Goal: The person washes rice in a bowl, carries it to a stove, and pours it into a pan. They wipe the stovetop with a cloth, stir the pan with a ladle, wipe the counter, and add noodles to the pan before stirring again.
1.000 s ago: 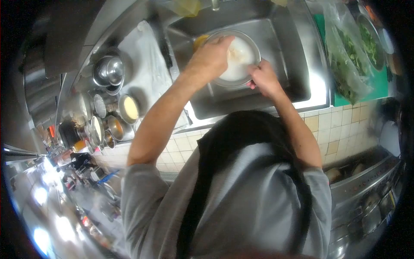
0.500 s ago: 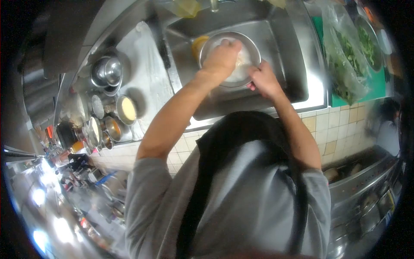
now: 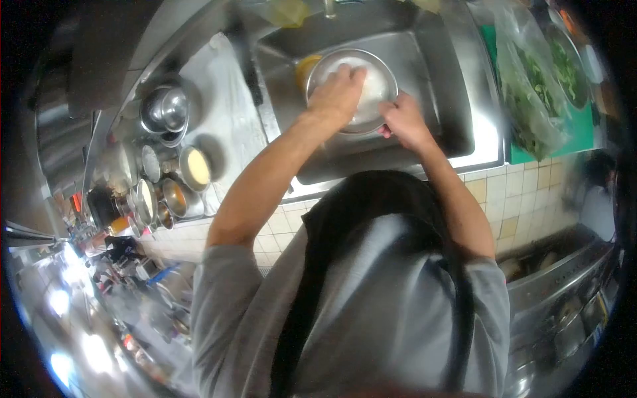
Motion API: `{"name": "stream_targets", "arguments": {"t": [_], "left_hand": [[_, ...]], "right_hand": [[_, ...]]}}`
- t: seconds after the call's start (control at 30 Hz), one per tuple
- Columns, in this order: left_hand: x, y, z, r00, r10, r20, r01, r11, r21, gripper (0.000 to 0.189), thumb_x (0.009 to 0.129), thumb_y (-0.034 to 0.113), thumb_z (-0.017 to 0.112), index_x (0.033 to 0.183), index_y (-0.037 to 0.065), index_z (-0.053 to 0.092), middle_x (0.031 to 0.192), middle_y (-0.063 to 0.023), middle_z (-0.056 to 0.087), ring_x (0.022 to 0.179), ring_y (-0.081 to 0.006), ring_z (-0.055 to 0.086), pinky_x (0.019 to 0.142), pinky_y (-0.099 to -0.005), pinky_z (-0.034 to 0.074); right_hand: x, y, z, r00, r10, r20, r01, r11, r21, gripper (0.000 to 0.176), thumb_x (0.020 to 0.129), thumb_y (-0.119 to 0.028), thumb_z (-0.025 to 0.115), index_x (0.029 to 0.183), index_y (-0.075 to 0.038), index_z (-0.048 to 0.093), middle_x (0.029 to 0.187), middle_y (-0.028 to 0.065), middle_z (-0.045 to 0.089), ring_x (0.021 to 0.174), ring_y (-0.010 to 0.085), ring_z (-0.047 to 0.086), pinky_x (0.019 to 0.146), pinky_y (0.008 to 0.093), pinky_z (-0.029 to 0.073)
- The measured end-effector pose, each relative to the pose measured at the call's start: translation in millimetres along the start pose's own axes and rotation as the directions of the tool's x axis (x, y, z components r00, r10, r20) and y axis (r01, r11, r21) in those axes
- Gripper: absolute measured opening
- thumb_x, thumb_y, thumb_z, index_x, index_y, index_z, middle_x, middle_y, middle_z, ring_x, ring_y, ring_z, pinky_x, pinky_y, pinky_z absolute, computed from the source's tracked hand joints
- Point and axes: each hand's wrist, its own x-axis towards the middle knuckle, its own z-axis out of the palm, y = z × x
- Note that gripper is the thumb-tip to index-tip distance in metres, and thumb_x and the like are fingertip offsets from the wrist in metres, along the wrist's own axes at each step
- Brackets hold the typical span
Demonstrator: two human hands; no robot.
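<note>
A round metal bowl (image 3: 389, 67) is in the steel sink (image 3: 438, 86), with cloudy white contents (image 3: 377, 89) inside. My right hand (image 3: 403, 121) grips its near right rim, thumb over the edge. Inside the left part of the bowl is my left hand (image 3: 340, 93), its fingers curled together; what they hold is hidden. A yellow object (image 3: 304, 69) shows beside the bowl's left edge.
Left of the sink, a white cloth (image 3: 222, 99) lies by stacked metal bowls (image 3: 164, 109) and several containers. At right, a plastic bag of greens (image 3: 534, 86) rests on a green board (image 3: 579, 136). A faucet (image 3: 330, 8) is above the sink.
My left hand has shifted slightly left and down inside the bowl. The bowl has moved slightly left, and its contents look more evenly white. My right hand keeps its grip on the rim.
</note>
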Motion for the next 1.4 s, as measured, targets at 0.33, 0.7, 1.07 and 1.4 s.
{"name": "stream_targets", "arguments": {"t": [0.33, 0.7, 1.07, 1.4], "left_hand": [[4, 7, -53, 0.967, -0.183, 0.177, 0.177, 0.983, 0.046, 0.041, 0.094, 0.034, 0.057, 0.118, 0.001, 0.055, 0.102, -0.0270, 0.067, 0.095, -0.0415, 0.067, 0.084, -0.0516, 0.053], [-16, 0, -53, 0.999, -0.047, 0.023, 0.052, 0.951, -0.305, 0.051, 0.085, -0.003, 0.044, 0.136, -0.005, 0.041, 0.122, -0.0327, 0.057, 0.118, -0.0445, 0.054, 0.102, -0.0470, 0.043], [-11, -1, -18, 0.998, 0.014, 0.067, -0.013, 1.000, -0.003, 0.060, 0.083, -0.001, 0.057, 0.140, 0.010, 0.041, 0.140, -0.0271, 0.041, 0.126, -0.0402, 0.048, 0.101, -0.0462, 0.045], [-4, -5, -12, 0.990, -0.085, 0.116, 0.071, 0.990, 0.120, 0.025, 0.090, 0.016, 0.050, 0.112, 0.004, 0.054, 0.091, -0.0212, 0.070, 0.087, -0.0356, 0.070, 0.077, -0.0478, 0.055]], "right_hand": [[1, 1, 0, 1.000, 0.019, 0.006, -0.020, 0.999, 0.040, 0.031, 0.087, -0.010, 0.051, 0.111, 0.009, 0.053, 0.079, 0.0141, 0.062, 0.052, 0.0173, 0.058, 0.043, 0.0289, 0.045], [7, 7, 2, 1.000, 0.006, -0.026, -0.005, 0.999, 0.045, 0.028, 0.089, -0.012, 0.052, 0.107, 0.010, 0.055, 0.072, 0.0111, 0.059, 0.049, 0.0160, 0.057, 0.041, 0.0277, 0.045], [-4, 0, 4, 1.000, 0.011, 0.006, -0.011, 1.000, 0.029, 0.028, 0.090, -0.010, 0.049, 0.109, 0.009, 0.055, 0.073, 0.0124, 0.060, 0.050, 0.0162, 0.057, 0.043, 0.0284, 0.046], [3, 9, 4, 0.999, 0.023, 0.044, -0.025, 0.999, 0.039, 0.028, 0.088, -0.009, 0.049, 0.109, 0.009, 0.055, 0.074, 0.0119, 0.061, 0.050, 0.0148, 0.057, 0.042, 0.0267, 0.045]]}}
